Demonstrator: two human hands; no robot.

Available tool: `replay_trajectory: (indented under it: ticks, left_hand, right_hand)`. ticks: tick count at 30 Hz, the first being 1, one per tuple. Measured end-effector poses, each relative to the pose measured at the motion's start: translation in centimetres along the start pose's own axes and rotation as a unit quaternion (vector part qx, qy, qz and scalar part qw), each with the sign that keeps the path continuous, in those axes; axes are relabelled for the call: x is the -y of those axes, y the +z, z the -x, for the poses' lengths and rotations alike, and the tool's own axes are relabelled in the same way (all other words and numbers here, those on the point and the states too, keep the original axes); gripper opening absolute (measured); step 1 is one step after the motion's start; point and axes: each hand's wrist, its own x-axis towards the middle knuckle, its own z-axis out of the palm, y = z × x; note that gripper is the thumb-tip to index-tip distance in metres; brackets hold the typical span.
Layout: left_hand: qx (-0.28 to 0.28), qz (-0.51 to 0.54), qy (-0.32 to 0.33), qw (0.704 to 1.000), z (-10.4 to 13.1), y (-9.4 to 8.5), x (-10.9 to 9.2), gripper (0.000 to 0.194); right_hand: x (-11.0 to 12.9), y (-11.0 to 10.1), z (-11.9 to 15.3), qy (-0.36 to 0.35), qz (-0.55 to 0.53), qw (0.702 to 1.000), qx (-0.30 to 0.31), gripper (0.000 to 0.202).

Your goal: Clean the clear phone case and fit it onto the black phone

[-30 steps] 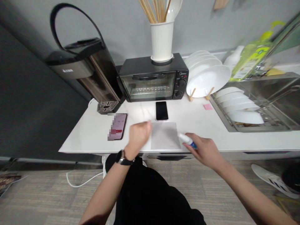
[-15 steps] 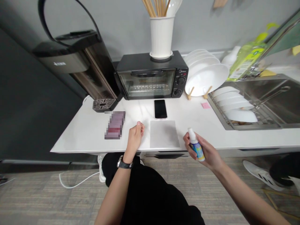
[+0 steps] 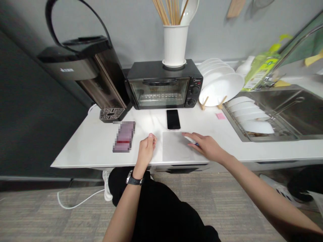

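Matt sheet (image 3: 174,148) (paper or cloth, unclear), smooth plastic bottle (image 3: 190,139), glossy black phone (image 3: 173,119)

White-capped bottle (image 3: 189,139) mostly hidden behind right hand (image 3: 207,147); label covered. Left hand (image 3: 146,148): palm out of sight. Smartphone (image 3: 124,136) pixelated, screen illegible. Dispenser handle (image 3: 48,20), chopsticks (image 3: 172,12) cropped by top edge. Marks on pink sticky note (image 3: 220,116) too small to read.

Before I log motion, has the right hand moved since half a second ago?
Yes, the right hand has moved left, nearer the toaster oven.
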Motion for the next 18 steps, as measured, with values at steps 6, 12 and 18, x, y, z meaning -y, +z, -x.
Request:
replay_trajectory:
  ticks: [6, 12, 18]
  left_hand:
    - [-0.016, 0.029, -0.015, 0.999, -0.1, 0.1, -0.2, 0.062]
    - [-0.014, 0.04, -0.015, 0.999, -0.1, 0.0, -0.2, 0.063]
    - [-0.006, 0.043, -0.014, 0.999, 0.0, 0.0, -0.3, 0.063]
  right_hand:
    - [-1.8, 1.4, -2.5, -0.105, 0.206, 0.972, 0.033, 0.044]
    - [-2.3, 0.9, -2.2, -0.134, 0.29, 0.947, 0.041, 0.04]
    - [-2.5, 0.7, -2.0, -0.106, 0.271, 0.957, 0.015, 0.062]
